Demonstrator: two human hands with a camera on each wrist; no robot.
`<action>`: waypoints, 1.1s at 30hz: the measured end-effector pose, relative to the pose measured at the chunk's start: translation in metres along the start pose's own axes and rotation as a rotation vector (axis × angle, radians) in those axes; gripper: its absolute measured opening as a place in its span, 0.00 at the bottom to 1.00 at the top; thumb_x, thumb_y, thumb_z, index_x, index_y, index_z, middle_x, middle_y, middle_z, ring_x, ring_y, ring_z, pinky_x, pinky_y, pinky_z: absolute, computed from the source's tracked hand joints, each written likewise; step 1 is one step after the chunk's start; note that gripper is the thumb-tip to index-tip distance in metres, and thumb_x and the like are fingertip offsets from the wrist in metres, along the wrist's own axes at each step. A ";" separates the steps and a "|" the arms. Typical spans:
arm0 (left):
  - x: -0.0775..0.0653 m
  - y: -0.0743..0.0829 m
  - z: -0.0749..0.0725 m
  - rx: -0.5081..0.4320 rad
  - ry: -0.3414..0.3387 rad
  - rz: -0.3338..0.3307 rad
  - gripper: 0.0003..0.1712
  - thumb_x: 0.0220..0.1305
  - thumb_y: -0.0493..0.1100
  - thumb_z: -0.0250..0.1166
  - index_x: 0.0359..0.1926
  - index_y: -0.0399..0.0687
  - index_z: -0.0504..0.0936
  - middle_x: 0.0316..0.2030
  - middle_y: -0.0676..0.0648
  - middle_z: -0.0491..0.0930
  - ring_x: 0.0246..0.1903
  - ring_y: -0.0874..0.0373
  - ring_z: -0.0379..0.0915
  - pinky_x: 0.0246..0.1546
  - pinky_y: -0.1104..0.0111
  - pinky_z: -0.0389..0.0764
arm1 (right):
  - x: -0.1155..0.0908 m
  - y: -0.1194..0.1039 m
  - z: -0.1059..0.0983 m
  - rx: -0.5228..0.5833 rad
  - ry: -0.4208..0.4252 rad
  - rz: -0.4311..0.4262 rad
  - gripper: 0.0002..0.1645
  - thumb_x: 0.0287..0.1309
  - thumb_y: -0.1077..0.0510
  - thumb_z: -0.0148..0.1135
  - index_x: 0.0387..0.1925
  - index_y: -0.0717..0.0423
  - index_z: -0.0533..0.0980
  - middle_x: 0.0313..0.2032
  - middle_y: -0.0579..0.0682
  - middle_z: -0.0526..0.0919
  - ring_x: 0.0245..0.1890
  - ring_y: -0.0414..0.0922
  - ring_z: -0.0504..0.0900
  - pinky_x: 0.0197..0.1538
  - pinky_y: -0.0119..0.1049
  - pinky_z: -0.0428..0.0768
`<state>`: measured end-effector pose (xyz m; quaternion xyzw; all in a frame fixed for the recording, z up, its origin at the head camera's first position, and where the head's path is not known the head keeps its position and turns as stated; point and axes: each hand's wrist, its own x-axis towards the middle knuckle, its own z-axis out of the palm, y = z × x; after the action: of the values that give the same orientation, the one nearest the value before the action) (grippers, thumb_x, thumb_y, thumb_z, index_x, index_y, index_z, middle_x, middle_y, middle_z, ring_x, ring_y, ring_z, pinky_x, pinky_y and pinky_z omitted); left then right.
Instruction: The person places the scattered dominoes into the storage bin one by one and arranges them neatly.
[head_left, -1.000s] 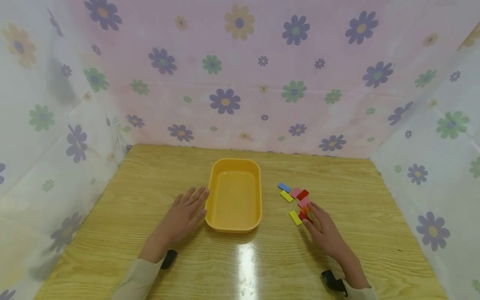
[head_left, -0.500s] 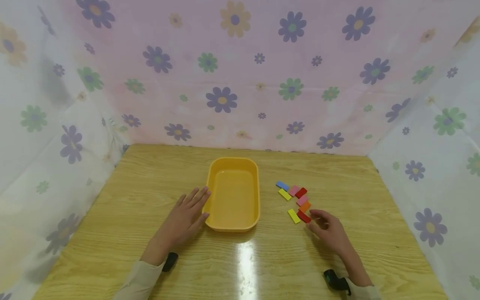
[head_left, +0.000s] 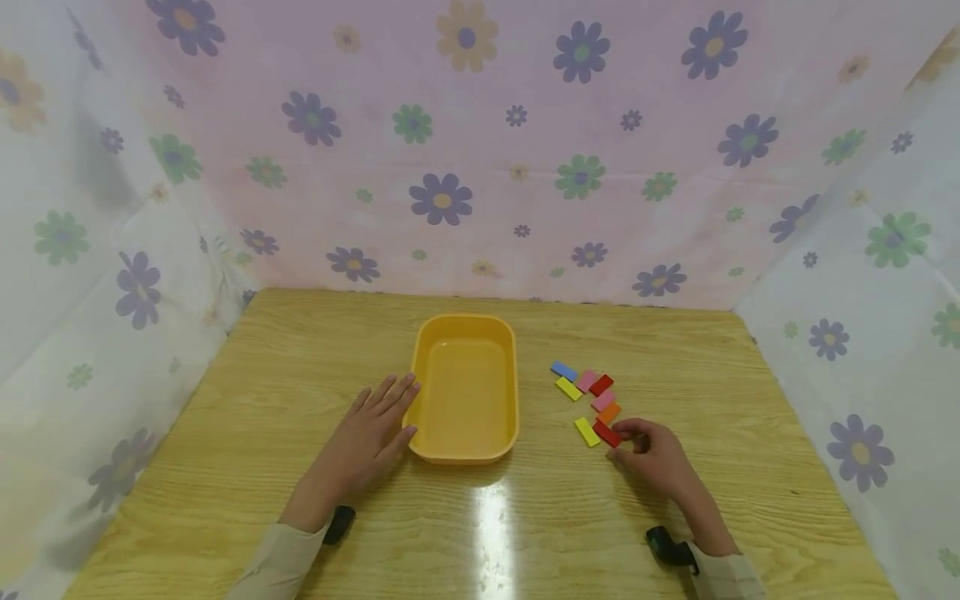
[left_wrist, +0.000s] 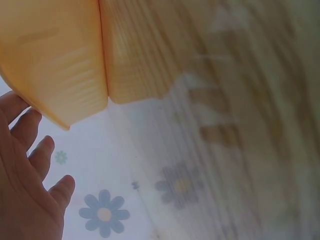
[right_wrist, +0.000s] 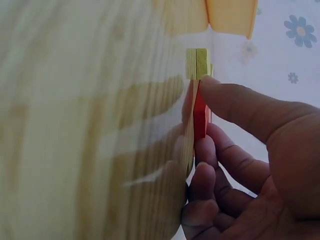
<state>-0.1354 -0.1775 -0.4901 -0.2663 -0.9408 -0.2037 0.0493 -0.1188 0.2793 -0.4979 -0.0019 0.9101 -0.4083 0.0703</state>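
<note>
My left hand point(head_left: 366, 435) touches the left rim of a yellow plastic tub point(head_left: 465, 400), its fingers straight and spread. In the left wrist view those fingertips point(left_wrist: 33, 116) lie along the tub's edge. At the right, my right hand point(head_left: 656, 461) is at the nearest red block point(head_left: 607, 433), a small flat rectangle lying on the table. The right wrist view shows the thumb at one end of this red block point(right_wrist: 200, 117) and a curled finger at the other, pinching it. A yellow block point(head_left: 587, 432) lies just left of it, and an orange block point(head_left: 609, 412) touches its far side.
Farther back lie two pink blocks point(head_left: 603, 401), another red block point(head_left: 602, 385), a second yellow block point(head_left: 569, 388) and a blue block point(head_left: 564, 371). The wooden table point(head_left: 322, 333) ends at a flowered cloth point(head_left: 495, 233) behind and at both sides.
My right hand has drawn back off the blocks, uncovering the orange one, and its fingers have curled to the near red block. The left hand stays at the tub.
</note>
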 end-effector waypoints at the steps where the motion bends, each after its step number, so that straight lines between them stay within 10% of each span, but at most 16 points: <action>1: 0.000 0.000 0.000 -0.002 0.002 0.000 0.36 0.78 0.54 0.53 0.79 0.46 0.57 0.79 0.47 0.53 0.79 0.42 0.46 0.75 0.38 0.49 | 0.000 -0.001 0.000 -0.006 -0.001 0.007 0.21 0.57 0.59 0.75 0.51 0.64 0.82 0.41 0.54 0.85 0.32 0.44 0.71 0.33 0.31 0.70; 33: 0.000 0.002 0.000 -0.076 0.009 -0.002 0.35 0.79 0.50 0.52 0.79 0.45 0.56 0.79 0.44 0.52 0.78 0.39 0.47 0.74 0.37 0.50 | 0.008 -0.005 -0.001 -0.069 -0.020 -0.084 0.11 0.60 0.65 0.71 0.44 0.65 0.83 0.37 0.54 0.81 0.31 0.45 0.69 0.33 0.33 0.68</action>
<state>-0.1347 -0.1755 -0.4897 -0.2662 -0.9325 -0.2404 0.0431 -0.1270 0.2757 -0.4943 -0.0465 0.9221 -0.3791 0.0619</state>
